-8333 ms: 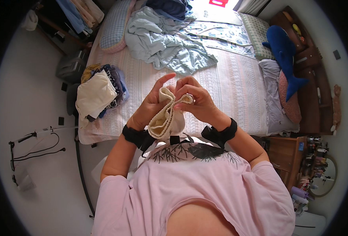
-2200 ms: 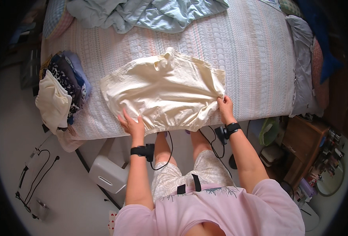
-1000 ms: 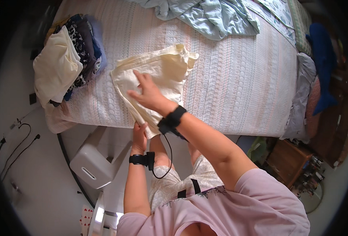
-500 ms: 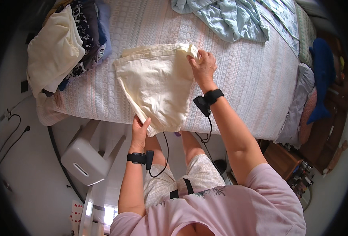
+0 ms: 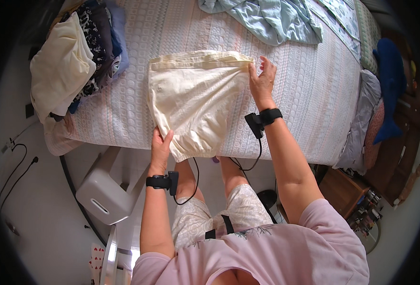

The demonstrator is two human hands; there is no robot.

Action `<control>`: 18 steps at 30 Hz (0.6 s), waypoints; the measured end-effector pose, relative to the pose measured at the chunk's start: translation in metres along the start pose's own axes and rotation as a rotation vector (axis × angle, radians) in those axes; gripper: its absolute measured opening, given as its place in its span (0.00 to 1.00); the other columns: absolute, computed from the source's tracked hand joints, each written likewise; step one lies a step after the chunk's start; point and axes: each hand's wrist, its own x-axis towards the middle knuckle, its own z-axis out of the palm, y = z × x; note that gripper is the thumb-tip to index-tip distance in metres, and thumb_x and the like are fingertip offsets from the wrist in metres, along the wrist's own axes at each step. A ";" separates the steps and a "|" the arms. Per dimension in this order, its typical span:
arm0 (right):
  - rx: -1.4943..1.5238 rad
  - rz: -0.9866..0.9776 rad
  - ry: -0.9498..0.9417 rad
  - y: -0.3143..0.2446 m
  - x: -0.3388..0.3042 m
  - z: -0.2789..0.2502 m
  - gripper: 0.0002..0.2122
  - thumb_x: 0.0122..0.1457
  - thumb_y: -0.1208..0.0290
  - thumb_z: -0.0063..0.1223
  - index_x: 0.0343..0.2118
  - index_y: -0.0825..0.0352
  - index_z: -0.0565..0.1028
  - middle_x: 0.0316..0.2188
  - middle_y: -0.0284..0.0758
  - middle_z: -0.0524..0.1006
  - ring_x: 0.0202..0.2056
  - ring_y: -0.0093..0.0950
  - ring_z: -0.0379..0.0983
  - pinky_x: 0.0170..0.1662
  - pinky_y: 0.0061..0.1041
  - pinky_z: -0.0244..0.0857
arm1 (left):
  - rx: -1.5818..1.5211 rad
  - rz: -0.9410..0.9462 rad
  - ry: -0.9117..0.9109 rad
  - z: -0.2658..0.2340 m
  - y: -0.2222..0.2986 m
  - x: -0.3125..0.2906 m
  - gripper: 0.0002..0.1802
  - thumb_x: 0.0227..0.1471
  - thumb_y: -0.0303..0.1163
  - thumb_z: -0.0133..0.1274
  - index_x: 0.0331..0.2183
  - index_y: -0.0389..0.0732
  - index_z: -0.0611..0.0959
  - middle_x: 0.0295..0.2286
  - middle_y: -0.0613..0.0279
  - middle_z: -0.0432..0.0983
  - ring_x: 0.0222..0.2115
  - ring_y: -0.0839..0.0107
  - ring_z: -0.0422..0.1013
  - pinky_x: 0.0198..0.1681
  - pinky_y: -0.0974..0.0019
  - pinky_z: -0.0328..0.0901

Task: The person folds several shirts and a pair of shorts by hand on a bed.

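A cream cloth garment [image 5: 191, 97], folded, lies over the front part of the bed, with a gathered hem at its near end overhanging the edge. My left hand [image 5: 160, 149] grips its lower left edge, thumb on top and fingers partly hidden beneath. At the garment's far right corner, my right hand [image 5: 263, 83] has its fingers spread apart, the thumb against the cloth. Both wrists carry black straps with small cabled boxes.
A pile of folded clothes [image 5: 60, 71] rests at the bed's left end. Pale blue bedding [image 5: 271, 21] lies rumpled at the back. A grey stool [image 5: 103, 197] stands below the bed's left edge. On the right are a blue plush toy [image 5: 389, 90] and wooden furniture [image 5: 340, 190].
The garment's far right corner has moved right and its far edge is pulled straighter. My right hand has shifted right and its fingers have spread. My left hand has moved slightly left and up.
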 end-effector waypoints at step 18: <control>-0.459 -0.323 -0.374 -0.023 -0.032 0.009 0.26 0.58 0.53 0.38 0.59 0.51 0.53 0.62 0.34 0.47 0.63 0.37 0.38 0.61 0.45 0.31 | 0.352 0.392 -0.049 0.000 0.059 0.063 0.39 0.46 0.15 0.45 0.58 0.38 0.49 0.55 0.51 0.52 0.55 0.66 0.53 0.57 0.68 0.49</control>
